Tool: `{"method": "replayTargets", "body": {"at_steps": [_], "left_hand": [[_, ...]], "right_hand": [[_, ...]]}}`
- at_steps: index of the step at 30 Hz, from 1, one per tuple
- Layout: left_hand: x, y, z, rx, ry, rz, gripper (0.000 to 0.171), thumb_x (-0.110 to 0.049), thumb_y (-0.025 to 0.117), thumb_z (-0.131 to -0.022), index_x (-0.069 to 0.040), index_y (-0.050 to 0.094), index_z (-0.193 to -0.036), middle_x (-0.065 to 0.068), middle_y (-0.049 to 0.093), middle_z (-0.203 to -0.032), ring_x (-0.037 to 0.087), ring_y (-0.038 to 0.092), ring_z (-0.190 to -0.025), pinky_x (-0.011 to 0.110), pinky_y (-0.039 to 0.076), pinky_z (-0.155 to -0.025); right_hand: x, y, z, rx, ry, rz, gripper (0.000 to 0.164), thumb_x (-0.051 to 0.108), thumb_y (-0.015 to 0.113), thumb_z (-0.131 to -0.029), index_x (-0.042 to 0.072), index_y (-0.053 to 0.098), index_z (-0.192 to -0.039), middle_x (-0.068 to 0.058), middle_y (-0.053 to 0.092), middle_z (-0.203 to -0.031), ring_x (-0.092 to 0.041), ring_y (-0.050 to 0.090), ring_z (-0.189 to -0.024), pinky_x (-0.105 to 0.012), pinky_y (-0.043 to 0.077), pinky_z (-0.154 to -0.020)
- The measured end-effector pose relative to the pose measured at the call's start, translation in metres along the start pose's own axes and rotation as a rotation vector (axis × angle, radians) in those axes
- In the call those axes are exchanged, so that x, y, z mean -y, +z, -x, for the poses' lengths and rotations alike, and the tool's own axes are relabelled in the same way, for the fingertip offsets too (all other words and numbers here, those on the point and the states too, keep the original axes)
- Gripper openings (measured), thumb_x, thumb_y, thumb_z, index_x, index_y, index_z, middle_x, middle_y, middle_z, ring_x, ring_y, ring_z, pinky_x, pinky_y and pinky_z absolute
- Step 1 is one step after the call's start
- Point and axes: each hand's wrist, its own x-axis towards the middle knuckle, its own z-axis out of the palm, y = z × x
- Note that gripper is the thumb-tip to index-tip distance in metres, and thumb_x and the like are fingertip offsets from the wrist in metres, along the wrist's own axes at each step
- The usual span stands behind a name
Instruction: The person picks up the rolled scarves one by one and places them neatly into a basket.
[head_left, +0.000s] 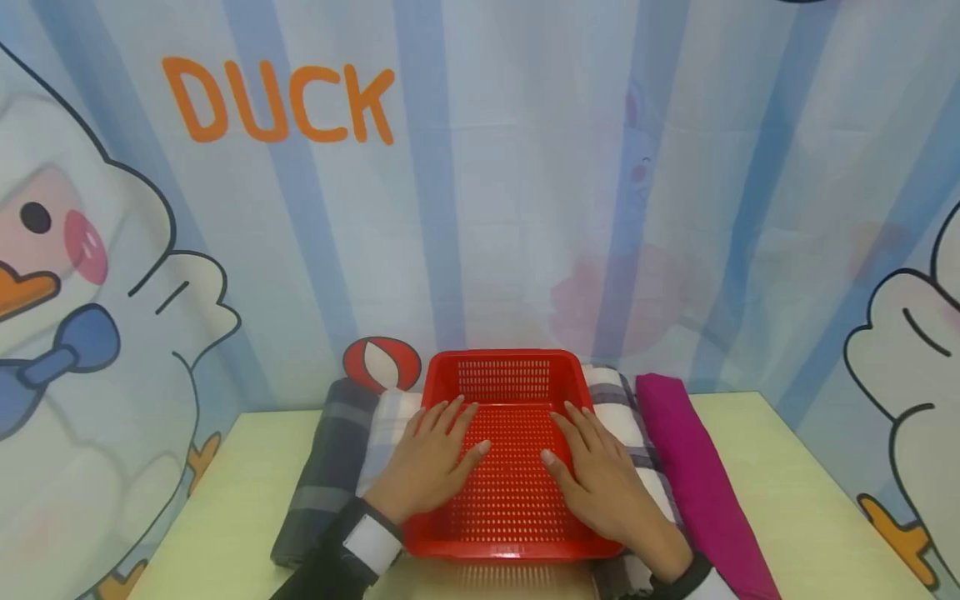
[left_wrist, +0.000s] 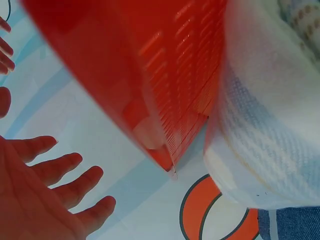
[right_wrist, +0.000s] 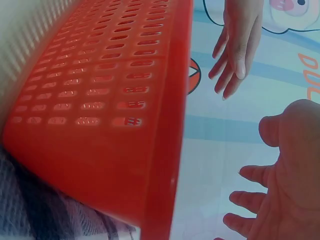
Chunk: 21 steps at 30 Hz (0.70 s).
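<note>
A red plastic basket with a perforated floor and slotted walls stands in the middle of the head view; its inside holds nothing visible. Over its left side is my left hand, fingers loosely spread. My right hand is over the right side in a similar pose. Both wrist views show the hands above the basket's rim, apart from it, with nothing in them. A folded white and pale-blue cloth lies left of the basket. To its right is a white cloth with dark stripes.
A dark grey rolled cloth lies at the far left and a magenta one at the right. Something pale and slotted shows below the basket's front. Behind the yellowish table hangs a duck-print curtain.
</note>
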Motion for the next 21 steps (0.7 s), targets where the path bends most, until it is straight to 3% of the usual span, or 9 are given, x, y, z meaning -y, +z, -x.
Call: {"method": "replayTargets", "body": {"at_steps": [7, 12, 21], "left_hand": [[0.008, -0.003, 0.007, 0.016, -0.047, 0.043, 0.067, -0.053, 0.039, -0.096, -0.009, 0.032, -0.146, 0.016, 0.035, -0.147, 0.034, 0.03, -0.13, 0.057, 0.03, -0.104], [0.015, -0.005, 0.011, 0.028, -0.072, 0.06, 0.07, -0.057, 0.036, -0.095, -0.011, 0.031, -0.147, 0.014, 0.034, -0.149, 0.033, 0.032, -0.13, 0.056, 0.033, -0.103], [0.019, -0.008, 0.02, -0.017, -0.091, 0.072, 0.067, -0.052, 0.042, -0.095, -0.009, 0.033, -0.145, 0.014, 0.041, -0.144, 0.032, 0.038, -0.125, 0.057, 0.038, -0.099]], "right_hand": [[0.005, 0.001, 0.001, -0.01, -0.006, -0.025, 0.066, 0.055, 0.032, -0.097, 0.01, 0.032, -0.146, -0.014, 0.024, -0.153, -0.032, 0.012, -0.137, -0.068, 0.022, -0.101], [0.008, 0.004, 0.004, -0.016, -0.013, -0.045, 0.065, 0.054, 0.031, -0.098, 0.013, 0.03, -0.147, -0.011, 0.021, -0.154, -0.032, 0.013, -0.137, -0.07, 0.022, -0.1], [0.013, 0.007, 0.005, -0.024, -0.021, -0.061, 0.067, 0.057, 0.031, -0.096, 0.013, 0.031, -0.147, -0.009, 0.02, -0.155, -0.032, 0.015, -0.137, -0.071, 0.021, -0.099]]}}
